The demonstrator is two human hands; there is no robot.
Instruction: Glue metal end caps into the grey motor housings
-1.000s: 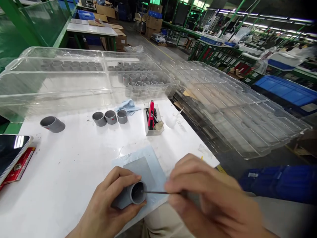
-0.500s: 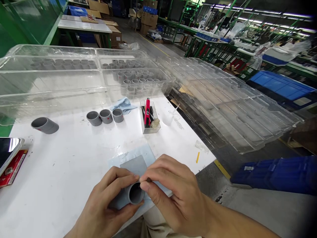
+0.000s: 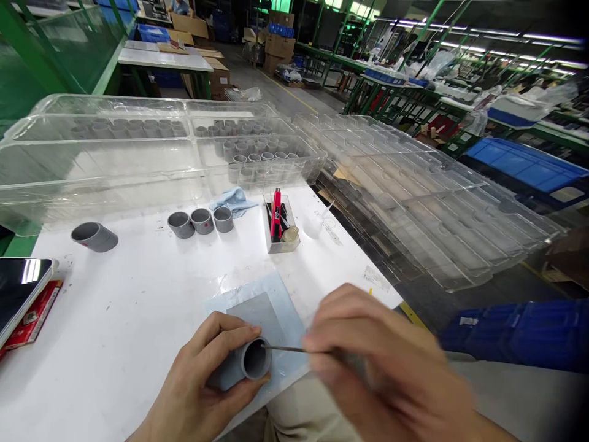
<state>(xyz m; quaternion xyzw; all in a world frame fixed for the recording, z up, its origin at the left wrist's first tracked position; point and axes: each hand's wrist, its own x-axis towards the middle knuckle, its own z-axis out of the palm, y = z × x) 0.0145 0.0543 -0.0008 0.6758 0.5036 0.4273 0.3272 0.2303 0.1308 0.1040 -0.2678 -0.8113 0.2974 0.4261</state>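
White table (image 3: 124, 313): left fingers (image 3: 232, 339) gripping gray tube (image 3: 243, 363), right fingers (image 3: 335, 336) (blurred) pinching thin rod (image 3: 288, 349).

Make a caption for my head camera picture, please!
Left hand holds a gray tube; right hand holds a thin rod at its mouth.

Three grey tubes (image 3: 203, 226) left of centre, one lone tube (image 3: 102, 239) farther left, one gripped tube (image 3: 243, 363) and one thin rod (image 3: 286, 349) at bottom centre, one phone (image 3: 22, 290) at left edge.

Tube (image 3: 243, 363) at the front of the table (image 3: 133, 325), phone (image 3: 23, 288) to its left, box (image 3: 282, 247) and cloth (image 3: 234, 200) behind.
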